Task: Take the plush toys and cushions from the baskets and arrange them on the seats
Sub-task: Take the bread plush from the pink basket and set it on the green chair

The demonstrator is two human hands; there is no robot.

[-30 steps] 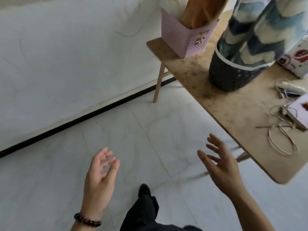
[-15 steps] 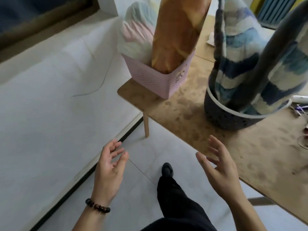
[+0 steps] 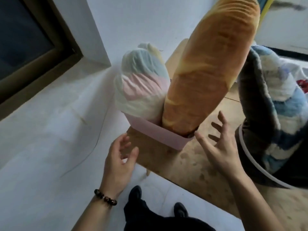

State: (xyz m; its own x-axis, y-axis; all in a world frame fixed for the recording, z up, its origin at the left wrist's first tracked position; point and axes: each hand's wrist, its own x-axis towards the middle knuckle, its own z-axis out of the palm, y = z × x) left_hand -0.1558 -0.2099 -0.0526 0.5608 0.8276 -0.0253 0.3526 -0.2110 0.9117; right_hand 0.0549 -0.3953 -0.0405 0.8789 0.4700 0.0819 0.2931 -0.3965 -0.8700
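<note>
- Now your left hand (image 3: 119, 157) and right hand (image 3: 220, 147), both open and empty, flank the pink basket (image 3: 158, 135) at the corner of the table (image 3: 191, 164).
- Likely poised to lift its upright baguette plush (image 3: 208, 72).

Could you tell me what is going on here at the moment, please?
A person stands at a wooden table with both hands held out open toward a pink basket at its corner. The left hand is by the basket's left side and the right hand by its right; neither holds anything. A long bread-shaped cushion and a pastel cushion in a thin wrap stand in that basket, not yet lifted out. A dark basket to the right holds a blue and white plush.
</note>
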